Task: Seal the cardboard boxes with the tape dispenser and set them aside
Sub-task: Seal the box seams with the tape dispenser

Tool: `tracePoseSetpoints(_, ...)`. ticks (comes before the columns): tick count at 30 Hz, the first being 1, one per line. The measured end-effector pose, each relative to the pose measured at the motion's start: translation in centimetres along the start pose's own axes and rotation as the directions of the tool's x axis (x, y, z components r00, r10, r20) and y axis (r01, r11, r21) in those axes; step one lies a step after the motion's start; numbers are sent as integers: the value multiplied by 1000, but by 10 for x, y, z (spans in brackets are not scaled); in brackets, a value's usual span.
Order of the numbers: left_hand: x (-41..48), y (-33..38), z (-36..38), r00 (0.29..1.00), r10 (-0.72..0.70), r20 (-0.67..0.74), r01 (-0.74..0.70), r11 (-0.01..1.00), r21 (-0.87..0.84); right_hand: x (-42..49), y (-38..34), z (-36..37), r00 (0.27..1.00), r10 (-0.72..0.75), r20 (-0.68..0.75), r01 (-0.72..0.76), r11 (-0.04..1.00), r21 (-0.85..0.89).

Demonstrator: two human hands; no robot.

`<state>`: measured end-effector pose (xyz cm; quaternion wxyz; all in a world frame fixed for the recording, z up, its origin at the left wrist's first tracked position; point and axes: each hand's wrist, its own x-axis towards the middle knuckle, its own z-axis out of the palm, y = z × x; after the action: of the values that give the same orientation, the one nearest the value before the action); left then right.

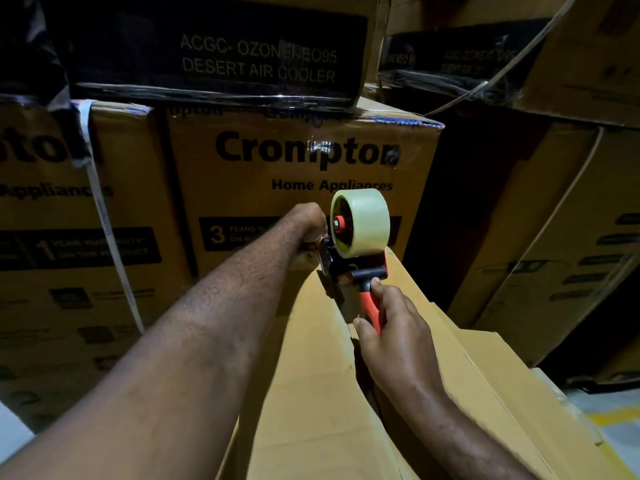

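At the lower centre of the frame, your right hand (pixel 391 334) grips the red handle of the tape dispenser (pixel 349 268) over the seam of the box (pixel 311 375). Your left hand (pixel 310 223) curls at the far edge, and I cannot tell what it holds. Pull crooked and the tape (pixel 363 220) may wander off the seam, and stacked cartons (pixel 294 174) crowd close behind in the upper frame, hemming that end.

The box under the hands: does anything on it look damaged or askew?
Yes. On the box the top flaps do not meet: a dark gap shows along the seam under the right hand, which grips the tape dispenser.
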<state>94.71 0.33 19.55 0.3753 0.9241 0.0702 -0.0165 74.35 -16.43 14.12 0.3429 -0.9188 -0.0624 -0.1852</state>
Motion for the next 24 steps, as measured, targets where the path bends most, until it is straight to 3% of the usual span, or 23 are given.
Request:
tracePoseSetpoints(6, 15, -7, 8, 995, 4, 103, 6, 995, -96, 3, -1, 5, 1000, 16, 17, -17, 998, 60)
tracePoseSetpoints(10, 20, -12, 13, 992, 0, 123, -3, 1000, 26, 9, -5, 9, 997, 68, 23, -70, 992, 104)
tracePoseSetpoints(19, 27, -32, 5, 985, 19, 173, -9, 998, -62, 10, -5, 7, 996, 85, -37, -79, 987, 137)
tracePoseSetpoints(24, 36, -40, 14, 979, 33, 200, -41, 999, 32, 6, -7, 14, 997, 79, 0, -79, 994, 79)
